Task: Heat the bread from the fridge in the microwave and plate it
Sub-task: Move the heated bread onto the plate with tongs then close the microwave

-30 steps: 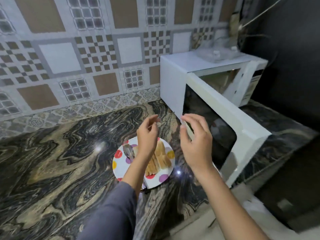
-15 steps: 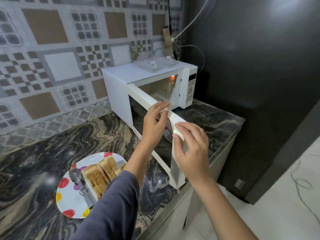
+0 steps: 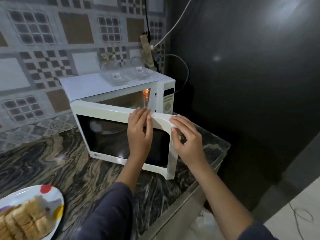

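Low at the far left, the white round plate with coloured dots (image 3: 52,194) sits on the dark, swirl-veined stone counter (image 3: 78,170), cut off by the edge of my view. The light brown bread slices (image 3: 22,220) lie stacked on it, blurred, well apart from the oven. Behind the counter runs a wall of grey and brown patterned tiles (image 3: 52,49).

Further right stands the white box-shaped microwave (image 3: 86,85), with two clear plastic containers (image 3: 119,77) on its top. The microwave door (image 3: 107,110), white-framed with a dark glass window, hangs partly open, hinged at its left, with its free edge swung out toward me. Through the gap above it I see the cavity and a small orange lamp (image 3: 146,93) glowing inside.

My left hand (image 3: 139,134), coming out of a dark blue-grey sleeve (image 3: 107,213), lies flat on the upper part of the door, fingers straight and close together, the tips on the white top frame. Just beside it, my right hand (image 3: 187,142) grips the door's rounded top right corner, fingers bent over the top and thumb on the front edge.

Beyond it is the pale control panel (image 3: 168,101), then white cables (image 3: 174,25) against a dark glossy wall (image 3: 242,84).
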